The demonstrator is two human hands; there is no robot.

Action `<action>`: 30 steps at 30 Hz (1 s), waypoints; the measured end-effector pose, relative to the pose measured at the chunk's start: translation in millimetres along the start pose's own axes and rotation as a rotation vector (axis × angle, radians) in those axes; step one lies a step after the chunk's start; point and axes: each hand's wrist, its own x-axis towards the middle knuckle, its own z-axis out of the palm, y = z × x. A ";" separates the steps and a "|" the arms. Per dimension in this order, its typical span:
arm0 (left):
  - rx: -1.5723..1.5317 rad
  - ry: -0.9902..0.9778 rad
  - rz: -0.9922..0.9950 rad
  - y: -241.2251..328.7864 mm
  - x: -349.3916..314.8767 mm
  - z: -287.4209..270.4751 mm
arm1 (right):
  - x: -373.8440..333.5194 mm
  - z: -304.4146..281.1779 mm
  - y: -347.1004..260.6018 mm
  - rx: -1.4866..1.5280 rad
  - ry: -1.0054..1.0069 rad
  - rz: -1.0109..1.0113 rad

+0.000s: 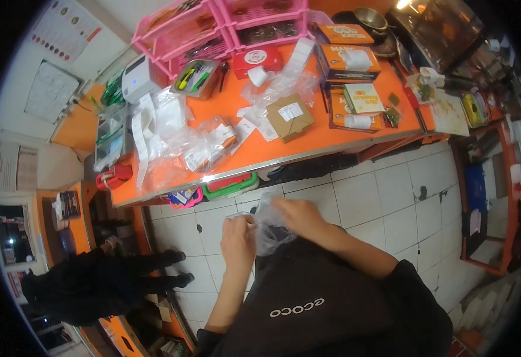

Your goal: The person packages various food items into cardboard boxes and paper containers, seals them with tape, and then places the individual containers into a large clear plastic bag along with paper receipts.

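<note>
Both of my hands hold a crumpled clear plastic bag (268,229) in front of my chest, above the tiled floor. My left hand (238,240) pinches its left edge with the fingers closed. My right hand (297,215) grips its upper right part. What the bag holds is not visible. Beyond my hands runs the front edge of an orange counter (308,146).
On the counter lie more clear plastic bags (192,146), a small brown cardboard box (289,116), orange boxes (350,62), a white label printer (140,76) and pink drawer trays (213,27). Another person in black (103,282) stands at the lower left. White floor tiles (391,202) spread to the right.
</note>
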 end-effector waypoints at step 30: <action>-1.268 -0.982 -0.709 -140.6 -31.4 -76.7 | -20.3 -58.9 42.0 1.562 -0.257 0.493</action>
